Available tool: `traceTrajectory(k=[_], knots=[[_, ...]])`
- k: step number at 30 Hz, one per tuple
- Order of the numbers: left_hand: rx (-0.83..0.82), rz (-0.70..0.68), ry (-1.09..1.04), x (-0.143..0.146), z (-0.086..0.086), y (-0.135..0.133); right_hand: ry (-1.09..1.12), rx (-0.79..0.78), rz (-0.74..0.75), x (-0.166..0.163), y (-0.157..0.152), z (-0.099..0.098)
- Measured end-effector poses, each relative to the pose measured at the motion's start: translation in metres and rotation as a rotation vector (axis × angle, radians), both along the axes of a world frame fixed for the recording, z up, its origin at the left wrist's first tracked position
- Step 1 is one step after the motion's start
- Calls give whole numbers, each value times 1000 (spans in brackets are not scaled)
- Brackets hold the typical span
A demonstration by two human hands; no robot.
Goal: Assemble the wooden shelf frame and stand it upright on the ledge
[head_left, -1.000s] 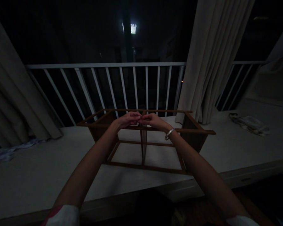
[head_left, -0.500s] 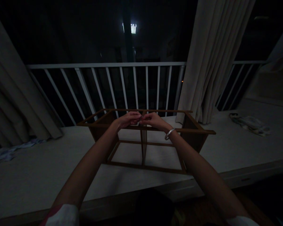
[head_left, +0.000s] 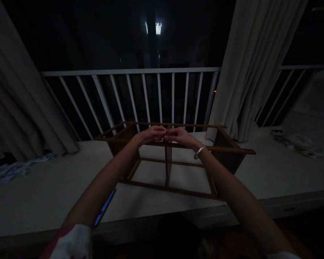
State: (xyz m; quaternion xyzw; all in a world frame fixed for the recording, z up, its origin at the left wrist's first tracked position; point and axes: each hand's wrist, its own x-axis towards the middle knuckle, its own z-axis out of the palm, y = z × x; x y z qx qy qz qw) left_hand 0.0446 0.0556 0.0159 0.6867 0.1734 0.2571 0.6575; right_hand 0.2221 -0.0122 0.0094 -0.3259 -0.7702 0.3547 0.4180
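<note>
A brown wooden shelf frame (head_left: pixel 194 194) lies on its side on the white window ledge, a divider board (head_left: pixel 168 163) in its middle. Over its upper front rail, close to that divider, my two hands meet fingertip to fingertip. The fingers of my left hand (head_left: pixel 153 133) are pinched together, pointing right. Opposite it, my right hand (head_left: pixel 180 136) is pinched too, with a silver bangle (head_left: pixel 199 152) on the wrist. Something tiny seems to be between the fingertips, but the dim light hides what it is.
The pale ledge (head_left: pixel 56 190) runs under the frame. Behind stand a white railing (head_left: pixel 132 71) and a dark window. Curtains (head_left: pixel 243 72) hang at both sides. A phone (head_left: pixel 105 208) lies by my left forearm, crumpled cloth (head_left: pixel 18 171) far left, a flat bundle (head_left: pixel 299 144) at right.
The view has shifted slightly, so the scene sits a little further right. A phone with a lit screen now shows beside my left forearm. My hands keep nearly the same pinch over the frame.
</note>
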Motion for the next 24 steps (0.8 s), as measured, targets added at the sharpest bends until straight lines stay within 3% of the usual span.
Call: traceTrajectory(k=[8, 24], knots=[[32, 11, 6, -1, 0, 0, 38, -78, -125, -4, -2, 1], [43, 50, -7, 1, 1, -2, 58, -101, -153, -3, -2, 1]])
